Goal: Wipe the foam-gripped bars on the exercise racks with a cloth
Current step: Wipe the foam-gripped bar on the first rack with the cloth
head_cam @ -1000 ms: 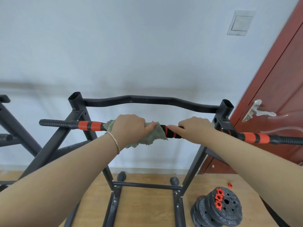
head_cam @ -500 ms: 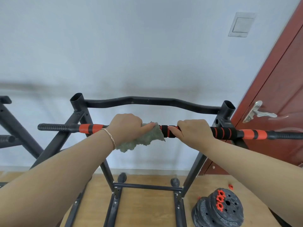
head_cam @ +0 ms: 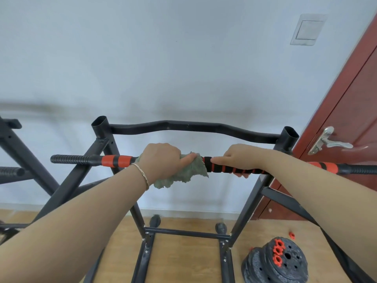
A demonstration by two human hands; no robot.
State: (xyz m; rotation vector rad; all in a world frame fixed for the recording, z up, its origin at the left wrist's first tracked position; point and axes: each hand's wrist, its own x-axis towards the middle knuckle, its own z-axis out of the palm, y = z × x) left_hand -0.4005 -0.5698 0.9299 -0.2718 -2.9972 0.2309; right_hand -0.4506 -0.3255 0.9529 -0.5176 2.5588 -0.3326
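Hands both on black-and-orange foam-gripped bar [head_cam: 228, 168]: left hand [head_cam: 161, 160] clamps crumpled green cloth [head_cam: 183, 172] round it, right hand [head_cam: 242, 158] curled on grip w/ index out. Black steel rack [head_cam: 106, 144] close to white wall [head_cam: 163, 58]; black weight plates [head_cam: 281, 260] at 5 o'clock on wood floor [head_cam: 183, 258].

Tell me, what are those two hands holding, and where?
The left hand clamps a green cloth around the striped bar near its middle; the right hand grips the bar just beside it.
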